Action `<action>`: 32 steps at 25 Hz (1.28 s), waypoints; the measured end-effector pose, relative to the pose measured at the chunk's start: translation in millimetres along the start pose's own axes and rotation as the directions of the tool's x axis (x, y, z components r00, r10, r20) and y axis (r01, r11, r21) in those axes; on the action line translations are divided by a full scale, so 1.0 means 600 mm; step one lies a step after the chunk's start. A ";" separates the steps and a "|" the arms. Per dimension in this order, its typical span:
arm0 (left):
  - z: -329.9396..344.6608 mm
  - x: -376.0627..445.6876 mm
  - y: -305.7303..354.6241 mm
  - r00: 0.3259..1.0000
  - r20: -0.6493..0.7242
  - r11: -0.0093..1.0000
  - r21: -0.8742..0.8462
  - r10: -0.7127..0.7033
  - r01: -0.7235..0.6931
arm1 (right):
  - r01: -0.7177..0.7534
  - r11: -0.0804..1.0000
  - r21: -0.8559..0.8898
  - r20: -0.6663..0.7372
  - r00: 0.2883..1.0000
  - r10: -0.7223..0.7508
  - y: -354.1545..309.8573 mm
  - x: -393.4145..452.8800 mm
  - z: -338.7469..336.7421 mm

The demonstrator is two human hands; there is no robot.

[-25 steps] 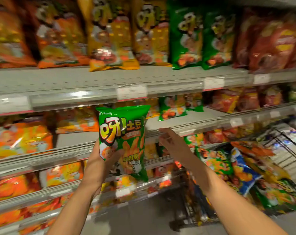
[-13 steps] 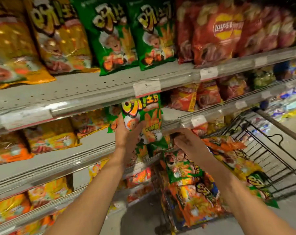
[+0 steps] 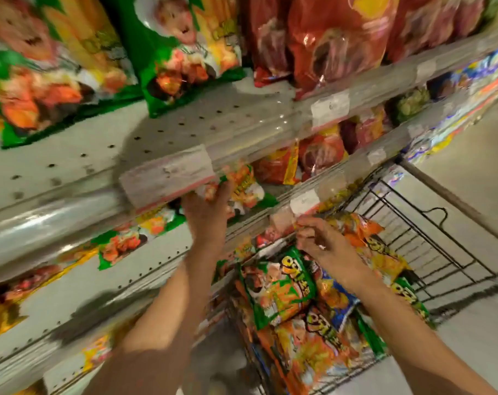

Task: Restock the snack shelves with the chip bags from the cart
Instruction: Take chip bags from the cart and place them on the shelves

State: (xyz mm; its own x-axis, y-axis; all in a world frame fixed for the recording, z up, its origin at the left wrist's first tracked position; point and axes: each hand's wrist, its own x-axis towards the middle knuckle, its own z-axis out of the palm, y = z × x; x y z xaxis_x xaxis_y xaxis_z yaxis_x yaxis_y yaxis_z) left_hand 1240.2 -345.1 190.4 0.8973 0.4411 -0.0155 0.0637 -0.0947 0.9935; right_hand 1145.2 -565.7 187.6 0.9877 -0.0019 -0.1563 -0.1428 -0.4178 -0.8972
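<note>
My left hand [image 3: 206, 215] grips a green chip bag [image 3: 243, 192] and holds it under the upper shelf's lip, over the second shelf [image 3: 162, 252]; the price label hides the bag's top. Another green bag [image 3: 128, 243] lies on that shelf to the left. My right hand [image 3: 321, 243] hovers with loosely curled fingers above the wire cart [image 3: 430, 246], just over an orange bag [image 3: 364, 235] and holding nothing that I can see. In the cart a green bag [image 3: 279, 289] lies on top of several orange and blue bags.
Large green bags [image 3: 168, 52] and red bags [image 3: 327, 41] stand on the upper shelf [image 3: 185, 132]. A price label [image 3: 168, 175] hangs from its edge. Red and orange bags [image 3: 319, 155] fill the second shelf's right part. Grey floor [image 3: 475, 172] lies right of the cart.
My left hand pushed the green bag further up and in under the upper shelf's lip. The view swung closer and rightward. My right hand stayed over the cart's bags.
</note>
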 end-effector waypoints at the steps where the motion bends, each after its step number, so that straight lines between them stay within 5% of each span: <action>1: -0.002 0.005 0.003 0.999 0.028 1.000 0.001 -0.014 0.014 | -0.032 0.999 -0.012 -0.014 0.999 0.031 0.018 -0.005 -0.008; 4: -0.010 0.013 0.000 0.992 0.124 0.998 0.063 0.009 -0.017 | -0.155 0.987 -0.037 -0.062 0.986 0.152 0.074 -0.027 -0.030; 8: -0.027 0.025 -0.010 0.994 -0.070 0.925 0.364 -0.090 0.109 | -0.298 0.954 0.031 -0.095 0.949 0.299 0.156 -0.043 -0.066; 13: -0.006 0.008 -0.003 0.989 -0.046 0.954 0.264 -0.138 0.145 | -0.336 0.942 0.001 0.038 0.941 0.336 0.239 -0.016 -0.105; 16: 0.006 -0.014 -0.003 0.989 -0.151 0.970 0.241 -0.005 0.042 | -0.263 0.963 -0.065 0.152 0.951 0.270 0.280 0.000 -0.125; 19: 0.012 -0.083 -0.036 0.972 -0.234 0.871 0.481 0.018 0.100 | -0.261 0.965 -0.028 0.223 0.939 0.261 0.320 0.001 -0.147; 22: 0.115 -0.211 -0.069 0.992 0.126 0.828 0.558 -0.018 -0.056 | -0.296 0.952 0.070 0.184 0.942 0.280 0.358 -0.007 -0.172; 25: 0.265 -0.282 -0.088 0.763 0.630 0.731 0.450 0.148 -0.513 | -0.288 0.952 0.105 0.084 0.956 0.280 0.382 -0.011 -0.201; 29: 0.415 -0.236 -0.130 0.653 0.752 0.720 0.505 -0.097 -0.475 | -0.334 0.923 0.190 -0.186 0.911 0.368 0.414 -0.027 -0.244; 32: 0.511 -0.182 -0.165 0.635 0.743 0.673 0.582 -0.211 -0.457 | -0.440 0.848 0.295 -0.353 0.775 0.524 0.446 -0.039 -0.272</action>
State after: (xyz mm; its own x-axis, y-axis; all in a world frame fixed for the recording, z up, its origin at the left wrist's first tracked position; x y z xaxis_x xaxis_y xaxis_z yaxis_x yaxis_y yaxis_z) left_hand 1269.9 -657.7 59.2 0.8810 -0.3627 -0.3039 -0.1127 -0.7846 0.6097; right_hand 1094.1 -825.6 18.6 0.7131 -0.5411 -0.4458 -0.5743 -0.0861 -0.8141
